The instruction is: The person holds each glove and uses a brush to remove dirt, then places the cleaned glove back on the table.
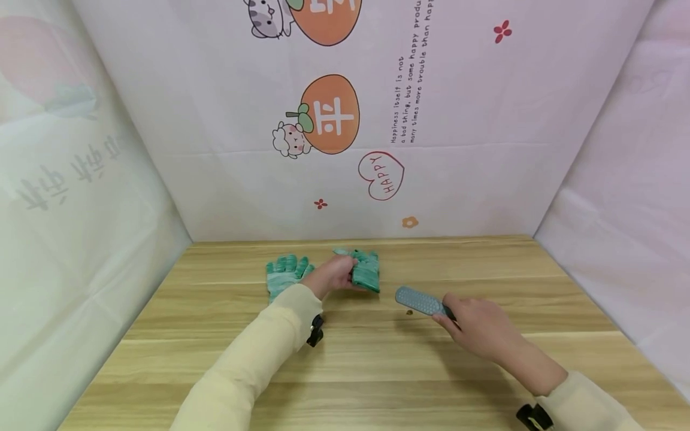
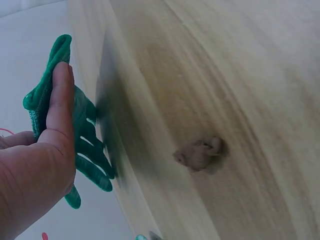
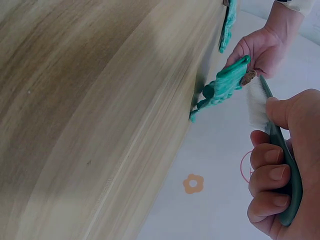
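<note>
In the head view, my left hand (image 1: 341,272) pinches a green-coated work glove (image 1: 366,272) by its cuff, with the fingers of the glove pointing away. The left wrist view shows the thumb along the outside of the cuff of the glove (image 2: 85,130). A second green-and-white glove (image 1: 288,275) lies on the table, partly hidden by my left wrist. My right hand (image 1: 480,323) grips the handle of a brush (image 1: 420,300) with a grey-green back, above the table. Its white bristles (image 3: 257,102) show in the right wrist view, turned away from the palm.
A small brown lump (image 1: 409,312) is on the wooden table (image 1: 366,371) near the brush; it looks larger in the left wrist view. Printed white cloth (image 1: 463,179) rises behind the table's far edge, with more cloth at both sides.
</note>
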`<state>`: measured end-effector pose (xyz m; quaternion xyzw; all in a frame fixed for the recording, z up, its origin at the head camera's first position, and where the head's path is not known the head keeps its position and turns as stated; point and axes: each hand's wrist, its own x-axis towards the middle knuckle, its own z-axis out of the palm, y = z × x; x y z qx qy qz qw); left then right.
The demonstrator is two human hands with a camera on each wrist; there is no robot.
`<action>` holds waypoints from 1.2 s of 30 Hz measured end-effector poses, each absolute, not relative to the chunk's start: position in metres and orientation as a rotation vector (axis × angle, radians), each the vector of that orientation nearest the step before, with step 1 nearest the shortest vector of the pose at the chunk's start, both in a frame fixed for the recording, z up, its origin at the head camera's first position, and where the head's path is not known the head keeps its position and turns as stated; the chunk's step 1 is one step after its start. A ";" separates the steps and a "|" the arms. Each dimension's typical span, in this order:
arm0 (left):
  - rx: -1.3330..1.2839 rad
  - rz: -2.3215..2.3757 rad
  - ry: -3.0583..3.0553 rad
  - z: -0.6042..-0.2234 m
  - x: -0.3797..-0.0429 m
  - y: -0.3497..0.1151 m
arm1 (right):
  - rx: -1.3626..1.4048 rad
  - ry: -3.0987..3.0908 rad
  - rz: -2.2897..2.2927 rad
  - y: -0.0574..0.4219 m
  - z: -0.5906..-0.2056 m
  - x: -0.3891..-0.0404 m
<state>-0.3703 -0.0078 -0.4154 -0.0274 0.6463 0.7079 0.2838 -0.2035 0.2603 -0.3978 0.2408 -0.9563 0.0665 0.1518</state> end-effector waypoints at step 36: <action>-0.102 1.649 1.938 -0.417 -0.352 -0.027 | 0.711 -2.783 0.145 0.259 -0.404 -0.207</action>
